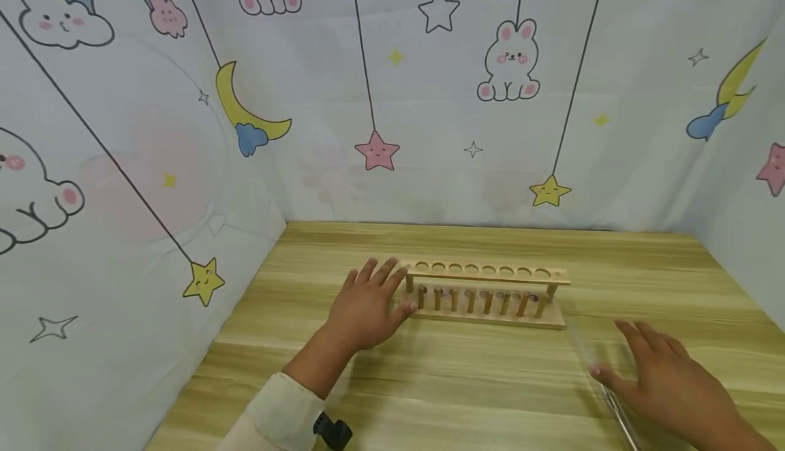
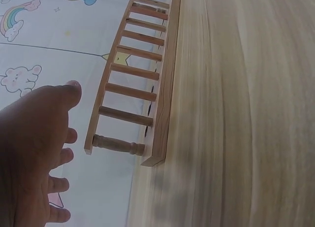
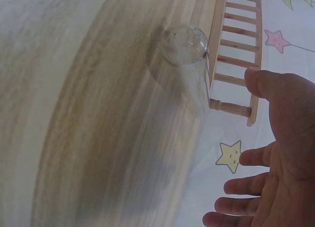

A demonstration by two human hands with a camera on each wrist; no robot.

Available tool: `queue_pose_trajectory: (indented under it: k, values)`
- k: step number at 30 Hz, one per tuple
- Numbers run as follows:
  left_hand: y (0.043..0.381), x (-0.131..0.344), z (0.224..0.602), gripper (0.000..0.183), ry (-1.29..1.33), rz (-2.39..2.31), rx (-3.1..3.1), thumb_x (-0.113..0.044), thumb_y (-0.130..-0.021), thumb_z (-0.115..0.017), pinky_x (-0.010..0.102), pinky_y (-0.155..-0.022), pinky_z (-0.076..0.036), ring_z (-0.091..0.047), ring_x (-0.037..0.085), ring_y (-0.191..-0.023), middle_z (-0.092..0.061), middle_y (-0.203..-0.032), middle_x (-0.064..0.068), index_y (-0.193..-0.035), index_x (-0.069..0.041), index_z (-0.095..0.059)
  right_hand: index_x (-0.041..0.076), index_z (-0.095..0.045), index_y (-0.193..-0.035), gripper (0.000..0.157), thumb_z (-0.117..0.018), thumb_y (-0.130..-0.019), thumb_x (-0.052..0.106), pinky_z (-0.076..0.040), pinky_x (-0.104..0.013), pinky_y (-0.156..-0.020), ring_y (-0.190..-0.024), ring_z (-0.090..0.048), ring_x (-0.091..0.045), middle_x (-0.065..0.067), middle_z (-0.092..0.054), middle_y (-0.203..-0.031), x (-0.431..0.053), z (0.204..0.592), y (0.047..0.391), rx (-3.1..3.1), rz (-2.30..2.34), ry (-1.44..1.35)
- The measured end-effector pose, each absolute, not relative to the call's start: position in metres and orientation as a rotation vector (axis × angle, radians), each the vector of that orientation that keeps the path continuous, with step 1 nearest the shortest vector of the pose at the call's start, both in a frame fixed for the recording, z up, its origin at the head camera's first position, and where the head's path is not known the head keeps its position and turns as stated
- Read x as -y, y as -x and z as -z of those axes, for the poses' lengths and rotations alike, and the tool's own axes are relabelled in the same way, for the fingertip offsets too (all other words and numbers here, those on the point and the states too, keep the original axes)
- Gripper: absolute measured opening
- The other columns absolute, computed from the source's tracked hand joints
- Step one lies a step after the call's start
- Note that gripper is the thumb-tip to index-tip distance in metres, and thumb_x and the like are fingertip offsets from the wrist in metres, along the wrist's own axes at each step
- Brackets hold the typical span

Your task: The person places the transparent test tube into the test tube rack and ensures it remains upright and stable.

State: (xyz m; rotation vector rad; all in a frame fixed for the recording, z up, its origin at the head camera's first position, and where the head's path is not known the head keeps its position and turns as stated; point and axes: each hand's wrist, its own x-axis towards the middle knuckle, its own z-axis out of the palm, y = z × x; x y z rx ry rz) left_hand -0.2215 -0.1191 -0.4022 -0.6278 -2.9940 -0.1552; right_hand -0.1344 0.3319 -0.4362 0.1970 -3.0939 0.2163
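A pale wooden test tube rack [image 1: 484,320] stands on the table, with a row of round holes along its top rail and upright pegs behind its front edge. At its left end is my left hand [image 1: 364,311], fingers spread and straight, thumb beside the base. In the left wrist view that hand [image 2: 34,148] holds nothing. A clear glass tube [image 1: 621,415] lies to the right of the rack, its round end [image 3: 184,45] showing in the right wrist view. Over and beside the tube is my right hand [image 1: 681,383], palm down, fingers extended and holding nothing.
The wood-grain table [image 1: 478,383] extends around the rack on all sides. White cloth [image 1: 429,185] printed with stars, moons and rabbits hangs behind it and at both sides. A small black device [image 1: 332,430] sits at my left cuff.
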Motion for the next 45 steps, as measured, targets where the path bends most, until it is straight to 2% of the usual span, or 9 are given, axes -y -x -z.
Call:
queue_pose_trajectory:
  k: [7, 15, 45]
  values:
    - [0.223, 0.117, 0.403, 0.071, 0.631, 0.167, 2.982, -0.065, -0.104, -0.040, 0.061, -0.118, -0.017, -0.013, 0.035, -0.155, -0.024, -0.168, 0.002, -0.163, -0.025, -0.033, -0.011, -0.040, -0.148, 0.102, -0.055, -0.094, 0.073, -0.042, -0.076, -0.080, -0.117, -0.042, -0.070, -0.046, -0.040, -0.140, -0.333, 0.435, 0.131, 3.073, -0.204, -0.211]
    - [0.226, 0.113, 0.404, 0.072, 0.637, 0.175, 2.990, -0.065, -0.105, -0.037, 0.061, -0.118, -0.019, -0.013, 0.035, -0.155, -0.024, -0.168, 0.002, -0.164, -0.025, -0.031, -0.012, -0.039, -0.148, 0.102, -0.055, -0.094, 0.073, -0.041, -0.076, -0.079, -0.117, -0.041, -0.071, -0.046, -0.039, -0.141, -0.336, 0.432, 0.130, 3.083, -0.205, -0.193]
    - [0.227, 0.113, 0.409, 0.073, 0.652, 0.188, 3.007, -0.065, -0.104, -0.040, 0.061, -0.118, -0.020, -0.016, 0.035, -0.155, -0.025, -0.168, 0.003, -0.164, -0.024, -0.032, -0.012, -0.040, -0.148, 0.107, -0.051, -0.092, 0.078, -0.042, -0.074, -0.082, -0.119, -0.041, -0.070, -0.045, -0.039, -0.143, -0.330, 0.445, 0.127, 3.141, -0.240, -0.195]
